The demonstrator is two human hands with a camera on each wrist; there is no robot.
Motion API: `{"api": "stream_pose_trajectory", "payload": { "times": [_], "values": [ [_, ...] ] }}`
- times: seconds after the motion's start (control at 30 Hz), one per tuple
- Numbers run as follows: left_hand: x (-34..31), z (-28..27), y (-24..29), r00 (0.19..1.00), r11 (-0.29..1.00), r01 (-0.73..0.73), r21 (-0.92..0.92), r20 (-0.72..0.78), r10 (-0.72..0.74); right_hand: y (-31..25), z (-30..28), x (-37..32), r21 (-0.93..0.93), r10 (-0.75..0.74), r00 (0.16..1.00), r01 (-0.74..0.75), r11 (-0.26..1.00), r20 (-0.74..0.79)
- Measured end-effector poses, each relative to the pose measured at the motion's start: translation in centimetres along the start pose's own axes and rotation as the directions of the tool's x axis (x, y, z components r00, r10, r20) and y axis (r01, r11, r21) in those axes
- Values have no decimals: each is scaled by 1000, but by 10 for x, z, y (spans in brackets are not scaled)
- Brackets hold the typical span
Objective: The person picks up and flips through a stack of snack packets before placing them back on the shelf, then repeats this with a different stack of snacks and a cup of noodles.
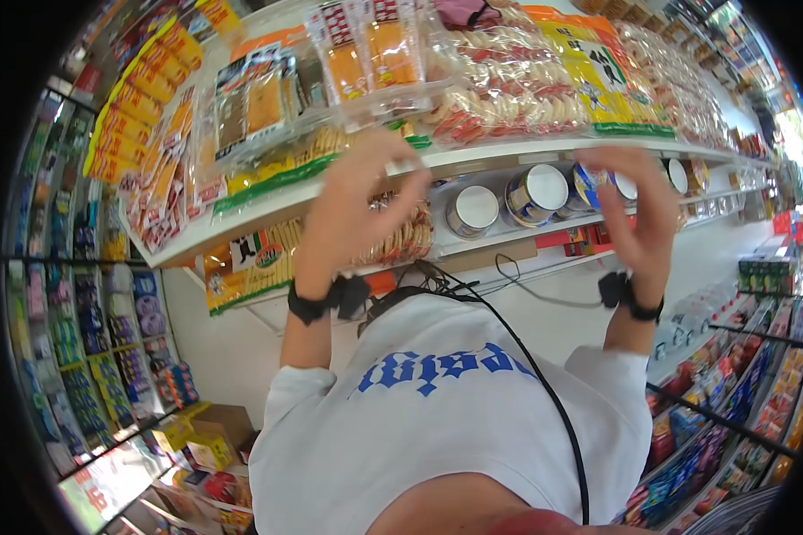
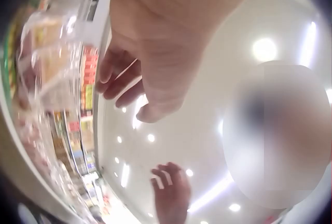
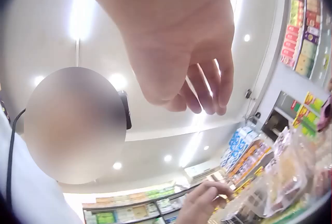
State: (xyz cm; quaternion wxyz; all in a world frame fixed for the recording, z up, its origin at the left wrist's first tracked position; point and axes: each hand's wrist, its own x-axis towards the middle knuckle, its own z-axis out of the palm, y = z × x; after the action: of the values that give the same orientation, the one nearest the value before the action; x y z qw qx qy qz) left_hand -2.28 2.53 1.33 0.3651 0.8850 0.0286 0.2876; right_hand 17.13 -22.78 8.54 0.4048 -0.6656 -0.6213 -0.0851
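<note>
My left hand (image 1: 361,205) is raised in front of the shelf edge, fingers loosely bent and holding nothing. Behind it lie a clear plastic tray (image 1: 379,111) with flat packets of orange and brown snack strips. My right hand (image 1: 638,209), blurred and with fingers bent, hovers near several white-lidded tins (image 1: 544,187) on the lower shelf; its grasp is also free of any object. In the left wrist view the left hand (image 2: 155,53) looms close, with the right hand (image 2: 172,195) farther below. The right wrist view shows the right hand's palm (image 3: 176,42) and loose fingers.
A white shelf (image 1: 500,156) runs across in front, bearing bagged snacks (image 1: 509,85) and a yellow bag (image 1: 607,76). Black cables (image 1: 509,276) hang over the white shirt (image 1: 455,428). Stocked racks (image 1: 80,312) stand left, more goods (image 1: 705,392) right, cartons (image 1: 210,437) lower left.
</note>
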Motion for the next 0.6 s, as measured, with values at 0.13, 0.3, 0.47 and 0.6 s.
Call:
{"api": "stream_pose_trajectory", "payload": {
  "times": [0.13, 0.3, 0.47, 0.6],
  "values": [
    [-6, 67, -32, 743, 921, 314, -233, 663, -85, 10, 8, -88, 51, 416, 899, -413, 909, -135],
    [-31, 208, -190, 805, 881, 461, -109, 470, -363, 12, 10, -164, 57, 563, 762, -577, 814, -319],
    [-8, 258, -224, 595, 648, 757, -79, 494, -634, -4, -6, -211, 110, 669, 594, -706, 700, -446],
    [-14, 287, -274, 479, 502, 855, -132, 573, -665, -15, -15, -243, 124, 684, 484, -761, 637, -546]
  ]
}}
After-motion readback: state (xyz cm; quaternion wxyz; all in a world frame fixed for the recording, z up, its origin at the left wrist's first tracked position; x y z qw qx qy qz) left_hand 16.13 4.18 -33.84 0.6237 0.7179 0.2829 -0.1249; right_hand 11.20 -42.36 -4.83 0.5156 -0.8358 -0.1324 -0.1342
